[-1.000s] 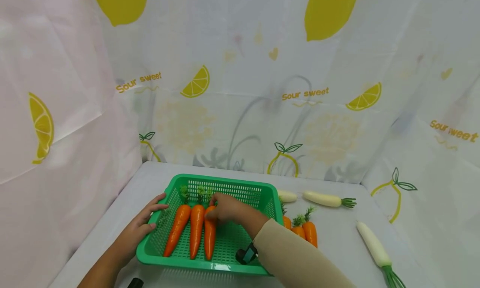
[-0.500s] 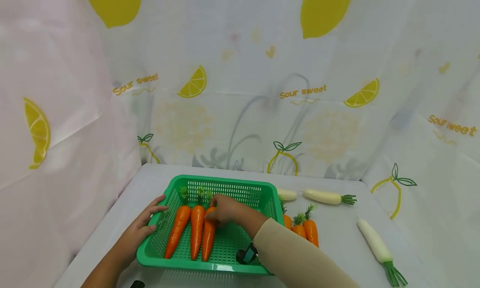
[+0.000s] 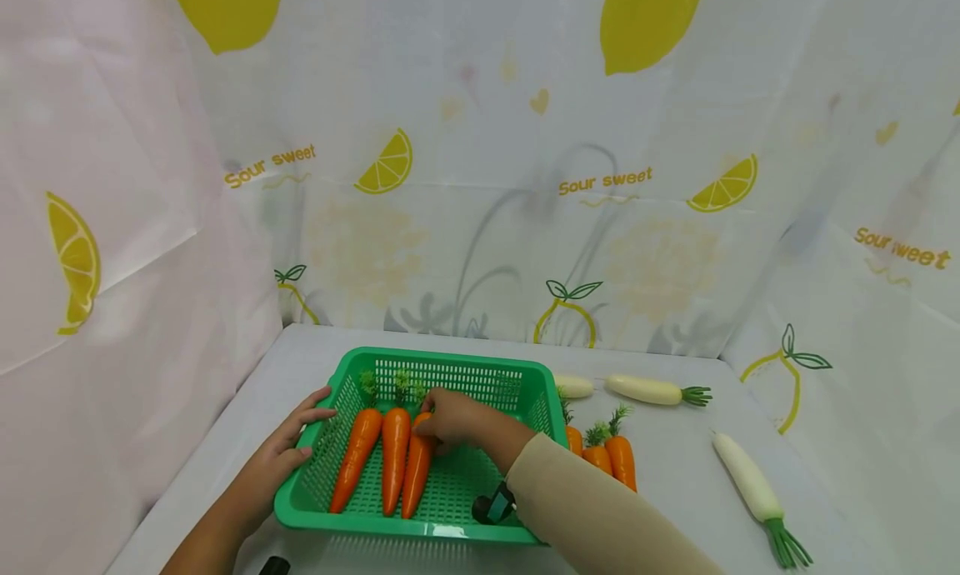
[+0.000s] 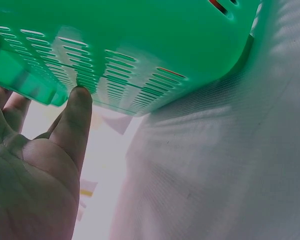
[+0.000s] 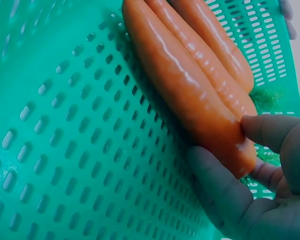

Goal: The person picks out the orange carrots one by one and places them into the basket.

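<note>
Our right hand [image 3: 448, 418] pinches the rightmost tapered orange carrot [image 3: 417, 475] in the green plastic basket [image 3: 360, 524]; our left hand [image 3: 264, 468], fingers [image 3: 318, 414] spread, touches its rim. Only the head view shows long white radishes [image 3: 643, 390].

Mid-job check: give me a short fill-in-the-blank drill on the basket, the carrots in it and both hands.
1. The basket is coloured ____.
2. Inside it lie ____ carrots.
3. The right hand pinches the rightmost carrot of these, as the head view shows, near its ____ end (leafy or pointed).
4. In the head view, the left hand touches the basket's ____ end (left or right).

Missing words: green; three; leafy; left.
</note>
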The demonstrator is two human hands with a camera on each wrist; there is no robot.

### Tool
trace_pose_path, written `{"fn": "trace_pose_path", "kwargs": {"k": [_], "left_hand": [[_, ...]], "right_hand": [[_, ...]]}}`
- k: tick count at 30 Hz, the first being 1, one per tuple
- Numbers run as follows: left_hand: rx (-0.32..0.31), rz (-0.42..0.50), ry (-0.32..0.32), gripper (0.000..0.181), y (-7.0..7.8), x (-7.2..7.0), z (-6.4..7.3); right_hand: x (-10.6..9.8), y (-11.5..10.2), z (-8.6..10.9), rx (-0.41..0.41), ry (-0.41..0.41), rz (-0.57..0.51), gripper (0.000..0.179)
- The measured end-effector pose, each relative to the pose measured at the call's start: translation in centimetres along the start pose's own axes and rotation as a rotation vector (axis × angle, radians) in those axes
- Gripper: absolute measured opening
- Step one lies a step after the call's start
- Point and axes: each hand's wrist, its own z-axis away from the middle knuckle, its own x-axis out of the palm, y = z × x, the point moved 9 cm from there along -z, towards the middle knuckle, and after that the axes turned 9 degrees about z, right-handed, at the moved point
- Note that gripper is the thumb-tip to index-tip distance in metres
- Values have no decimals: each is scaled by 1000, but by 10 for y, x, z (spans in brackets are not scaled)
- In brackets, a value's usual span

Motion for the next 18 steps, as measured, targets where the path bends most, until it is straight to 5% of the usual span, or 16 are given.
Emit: {"fn": "trace_pose_path", "kwargs": {"k": [18], "left_hand": [[-11,3,1,41,3,2,0]], "right_hand": [[-1,1,6,2,-64,-136,33]]}}
